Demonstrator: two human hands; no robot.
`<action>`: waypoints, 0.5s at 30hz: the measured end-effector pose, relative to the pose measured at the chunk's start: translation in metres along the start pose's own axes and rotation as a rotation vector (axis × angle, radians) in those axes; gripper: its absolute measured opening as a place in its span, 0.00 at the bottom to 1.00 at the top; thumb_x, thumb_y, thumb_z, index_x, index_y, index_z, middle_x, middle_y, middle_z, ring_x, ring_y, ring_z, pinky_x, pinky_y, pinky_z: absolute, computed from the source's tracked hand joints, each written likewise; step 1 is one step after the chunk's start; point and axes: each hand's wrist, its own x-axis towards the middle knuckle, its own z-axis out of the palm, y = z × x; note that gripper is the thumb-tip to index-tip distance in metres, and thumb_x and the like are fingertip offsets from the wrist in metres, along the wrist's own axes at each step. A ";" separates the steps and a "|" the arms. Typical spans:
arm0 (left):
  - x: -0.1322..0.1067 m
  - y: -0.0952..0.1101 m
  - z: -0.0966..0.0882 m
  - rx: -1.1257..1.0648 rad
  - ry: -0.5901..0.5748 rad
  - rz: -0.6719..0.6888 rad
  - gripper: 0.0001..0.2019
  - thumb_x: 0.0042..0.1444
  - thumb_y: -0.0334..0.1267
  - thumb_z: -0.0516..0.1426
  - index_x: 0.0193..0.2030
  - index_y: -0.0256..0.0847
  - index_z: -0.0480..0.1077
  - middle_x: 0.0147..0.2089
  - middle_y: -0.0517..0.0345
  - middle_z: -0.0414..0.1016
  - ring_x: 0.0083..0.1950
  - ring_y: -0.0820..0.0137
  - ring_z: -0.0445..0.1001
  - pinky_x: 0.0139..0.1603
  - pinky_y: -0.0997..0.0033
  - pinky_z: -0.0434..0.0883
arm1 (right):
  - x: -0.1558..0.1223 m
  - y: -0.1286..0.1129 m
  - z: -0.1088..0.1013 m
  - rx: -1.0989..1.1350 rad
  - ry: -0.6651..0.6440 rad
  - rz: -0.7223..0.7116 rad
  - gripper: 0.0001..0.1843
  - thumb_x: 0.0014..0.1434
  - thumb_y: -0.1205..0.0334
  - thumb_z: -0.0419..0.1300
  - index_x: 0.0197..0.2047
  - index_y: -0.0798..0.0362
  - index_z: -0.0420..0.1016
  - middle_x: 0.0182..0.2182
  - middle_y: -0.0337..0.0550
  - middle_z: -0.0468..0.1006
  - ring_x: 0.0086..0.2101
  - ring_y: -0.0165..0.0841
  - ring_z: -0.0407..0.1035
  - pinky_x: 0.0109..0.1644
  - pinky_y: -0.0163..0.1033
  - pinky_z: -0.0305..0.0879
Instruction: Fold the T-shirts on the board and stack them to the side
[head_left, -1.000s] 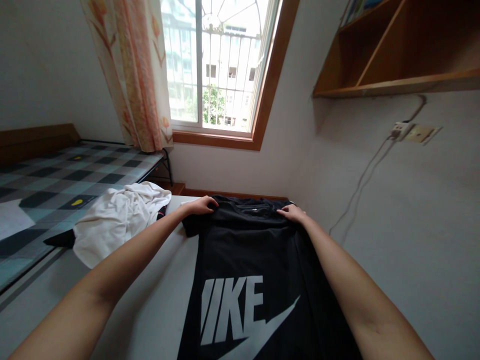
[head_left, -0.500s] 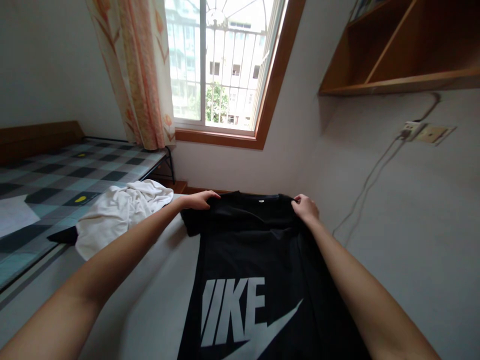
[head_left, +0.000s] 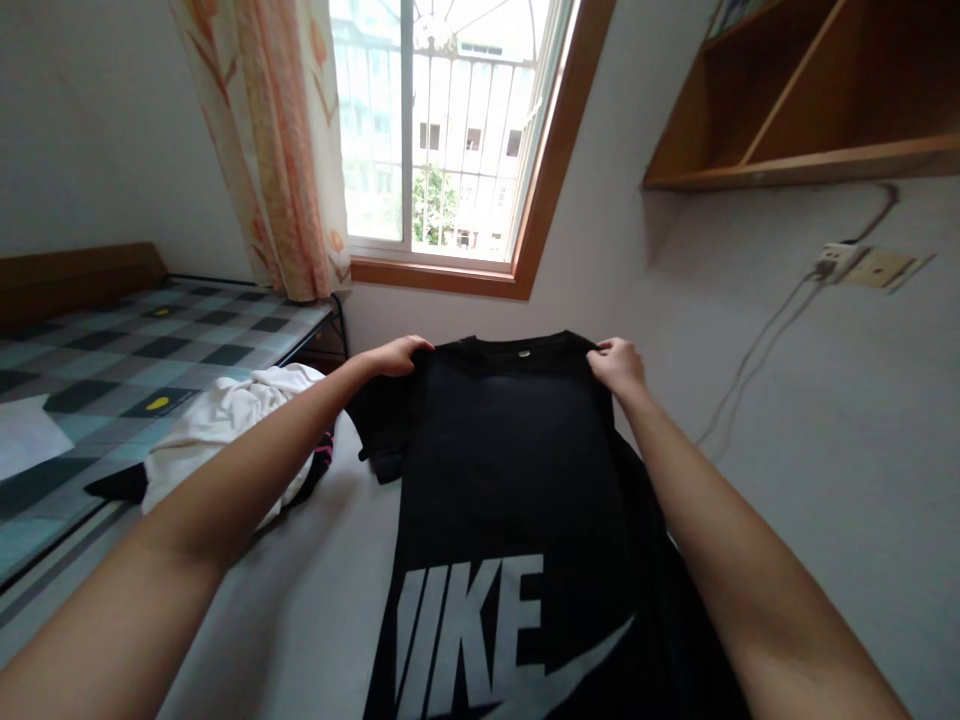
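Observation:
A black T-shirt [head_left: 510, 460] with large grey lettering and a swoosh hangs stretched between my two hands, its collar at the far end. My left hand [head_left: 397, 355] pinches the left shoulder, and the left sleeve droops below it. At the right shoulder, my right hand [head_left: 619, 365] is closed on the cloth. The shirt's lower part reaches down past the bottom of the view over a white surface [head_left: 315, 600]. Left of the shirt lies a crumpled white cloth [head_left: 232, 410], partly behind my left forearm, with dark fabric showing around it.
A bed with a checked cover [head_left: 247, 325] stands at the left, a white sheet of paper [head_left: 30, 435] on it. Ahead are a window [head_left: 450, 150] and a curtain [head_left: 277, 150]. On the right, a wooden shelf [head_left: 810, 170] hangs above a socket [head_left: 840, 262] with a cable.
Both hands have risen with the shirt's shoulders. Its upper front, folded over before, is now drawn up and flatter, and more dark fabric shows beside the white cloth.

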 end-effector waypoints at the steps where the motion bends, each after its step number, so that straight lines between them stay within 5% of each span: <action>1: 0.003 -0.007 0.018 0.027 0.011 -0.050 0.33 0.38 0.23 0.54 0.57 0.37 0.70 0.60 0.51 0.71 0.61 0.62 0.68 0.62 0.71 0.64 | -0.008 0.003 0.017 -0.124 -0.098 0.079 0.19 0.57 0.59 0.59 0.51 0.56 0.73 0.46 0.59 0.78 0.49 0.46 0.72 0.51 0.47 0.69; 4: 0.001 -0.025 0.065 0.000 -0.055 -0.161 0.30 0.43 0.26 0.57 0.57 0.38 0.69 0.56 0.51 0.74 0.57 0.64 0.72 0.57 0.73 0.68 | -0.040 0.012 0.064 -0.340 -0.442 0.114 0.34 0.61 0.52 0.56 0.66 0.59 0.58 0.57 0.62 0.70 0.58 0.47 0.64 0.59 0.50 0.61; 7: -0.010 -0.041 0.088 0.004 -0.047 -0.197 0.25 0.50 0.37 0.59 0.56 0.37 0.69 0.50 0.49 0.77 0.50 0.63 0.76 0.51 0.70 0.71 | -0.066 0.025 0.094 -0.484 -0.540 0.064 0.37 0.65 0.48 0.49 0.71 0.56 0.48 0.65 0.57 0.61 0.64 0.48 0.54 0.64 0.53 0.52; 12: -0.024 -0.067 0.076 -0.026 0.061 -0.369 0.24 0.50 0.54 0.59 0.48 0.38 0.74 0.43 0.49 0.79 0.45 0.62 0.77 0.43 0.71 0.72 | -0.076 0.042 0.107 -0.591 -0.519 -0.028 0.32 0.68 0.47 0.39 0.71 0.50 0.52 0.69 0.49 0.53 0.66 0.48 0.47 0.66 0.53 0.45; 15: -0.033 -0.077 0.060 -0.129 -0.100 -0.441 0.24 0.41 0.59 0.63 0.33 0.38 0.76 0.33 0.53 0.79 0.39 0.62 0.76 0.36 0.72 0.70 | -0.076 0.046 0.110 -0.590 -0.511 -0.044 0.32 0.68 0.47 0.37 0.71 0.49 0.52 0.69 0.49 0.52 0.66 0.47 0.45 0.66 0.53 0.44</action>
